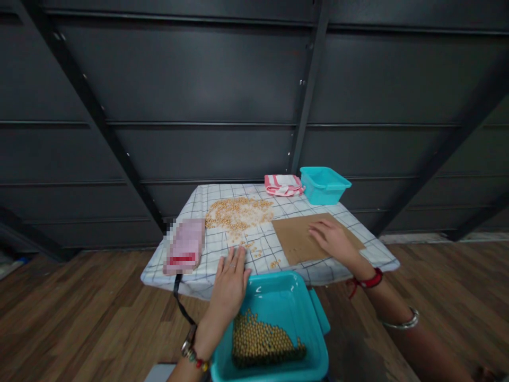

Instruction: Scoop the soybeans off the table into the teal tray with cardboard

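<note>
My left hand (231, 278) lies palm down, fingers stretched out, on the front edge of the checked tablecloth. Just beyond its fingertips are a few loose round yellow beans (254, 249). A larger spread of these beans (226, 212), mixed with small whitish grains (249, 216), covers the cloth farther back. On a flat brown sheet of card or paper (290, 241) rests my right hand (328, 239), its fingers loosely extended, with nothing visible in it. Below my left hand, a turquoise tub (274, 292) at the table's front holds many yellow beans (262, 342).
A second turquoise tub (324, 185) stands at the back right, beside a folded pink-and-white striped cloth (283, 184). At the left lies a blurred pinkish flat object (186, 244). A dark panelled wall (199, 79) rises behind the table.
</note>
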The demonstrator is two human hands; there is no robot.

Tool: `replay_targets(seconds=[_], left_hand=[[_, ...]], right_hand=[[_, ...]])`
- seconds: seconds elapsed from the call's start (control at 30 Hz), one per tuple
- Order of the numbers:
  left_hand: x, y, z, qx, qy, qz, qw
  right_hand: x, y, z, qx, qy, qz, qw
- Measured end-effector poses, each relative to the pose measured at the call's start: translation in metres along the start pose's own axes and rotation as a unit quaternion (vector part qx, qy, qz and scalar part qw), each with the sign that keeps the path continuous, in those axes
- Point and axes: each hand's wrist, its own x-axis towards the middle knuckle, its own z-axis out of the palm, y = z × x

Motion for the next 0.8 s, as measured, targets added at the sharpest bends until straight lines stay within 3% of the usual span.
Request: replay_targets(seconds=[0.1, 0.2, 0.27, 0.37, 0.63, 0.8], left_hand=[[0.001, 0.0, -0.002, -0.012, -0.006, -0.002, 1.0], [0.002, 0.003, -0.003, -0.011, -0.009, -0.007, 1.0], [0.001, 0.003, -0.006, -0.006, -0.022, -0.009, 1.0], [-0.002, -0.001, -0.009, 0.016, -0.026, -0.032, 0.999], [-0.014, -0.007, -0.007, 0.067, 0.002, -0.034, 0.997], [-0.015, -0.005, -0.007, 0.077, 0.008, -0.035, 0.996]], right_hand=[[-0.002, -0.005, -0.007, 0.011, -0.001, -0.003, 1.0], [-0.013, -0.038, -0.008, 0.095, -0.071, -0.101, 0.988], [-0.021, -0.062, -0.005, 0.098, -0.129, -0.162, 0.974], [-0.03, -0.08, 0.005, 0.064, -0.141, -0.181, 0.971], [-0.043, -0.074, 0.017, 0.05, -0.087, -0.188, 0.977], [-0.043, -0.077, 0.015, 0.074, -0.1, -0.174, 0.977]])
